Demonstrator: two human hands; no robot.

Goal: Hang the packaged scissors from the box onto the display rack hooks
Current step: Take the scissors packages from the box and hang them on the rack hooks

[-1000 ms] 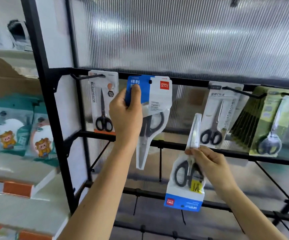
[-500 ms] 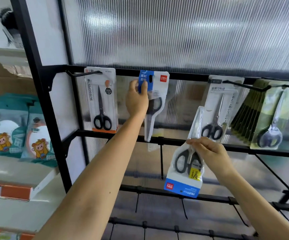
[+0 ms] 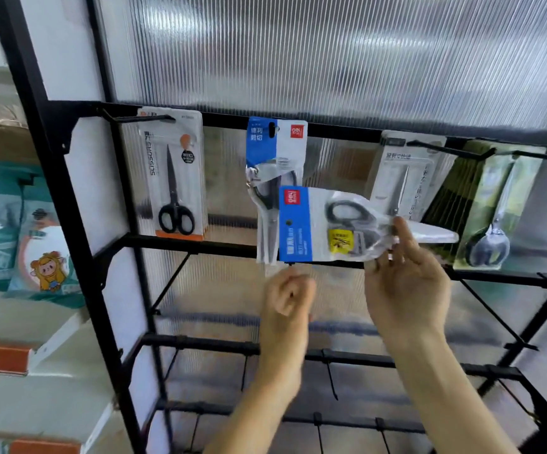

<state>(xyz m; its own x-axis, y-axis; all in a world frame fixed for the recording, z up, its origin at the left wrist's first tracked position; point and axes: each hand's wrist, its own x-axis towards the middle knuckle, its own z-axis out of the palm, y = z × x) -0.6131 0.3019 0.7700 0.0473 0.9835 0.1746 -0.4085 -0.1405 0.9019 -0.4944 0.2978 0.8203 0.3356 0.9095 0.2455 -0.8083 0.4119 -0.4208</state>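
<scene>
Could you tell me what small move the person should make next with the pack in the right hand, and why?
Probably turn the held pack upright. The right hand pinches it lying sideways, blue header to the left, while the hung pack hangs header-up; the left hand is free.
</scene>
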